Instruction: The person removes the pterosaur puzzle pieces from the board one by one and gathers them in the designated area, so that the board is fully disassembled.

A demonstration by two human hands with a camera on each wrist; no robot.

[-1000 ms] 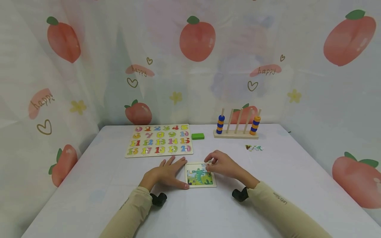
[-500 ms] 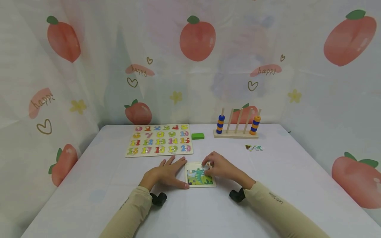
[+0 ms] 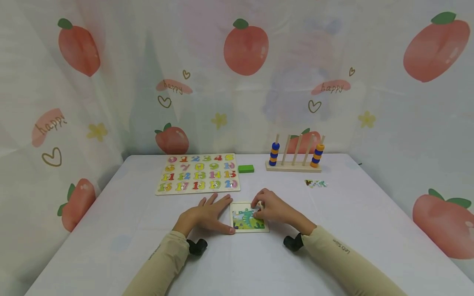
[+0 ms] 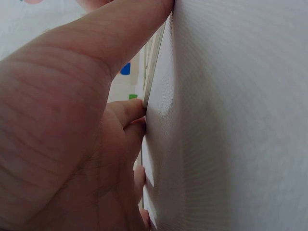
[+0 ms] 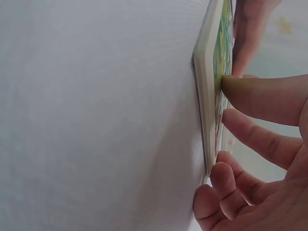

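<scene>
A small square jigsaw puzzle (image 3: pixel 249 222) with a green dinosaur picture lies in a pale frame at the middle of the table. My left hand (image 3: pixel 205 216) rests flat with spread fingers, its thumb and index fingertip against the frame's left side. In the left wrist view the fingertips (image 4: pixel 137 108) touch the frame's edge. My right hand (image 3: pixel 275 207) is over the upper right of the puzzle, thumb and index finger bent around a puzzle piece (image 3: pixel 260 207) mostly hidden by them. The right wrist view has the thumb (image 5: pixel 240 91) and index finger on the picture surface.
Loose puzzle pieces (image 3: pixel 316 183) lie to the right, beyond the right hand. A number board (image 3: pixel 198 174) stands behind the left hand, with a green block (image 3: pixel 246 169) beside it. At the back right is a peg stand (image 3: pixel 293 166) with blue and orange rings.
The right hand has moved slightly left and lowered its thumb and index finger onto the puzzle with the piece. The left hand has stayed in place.
</scene>
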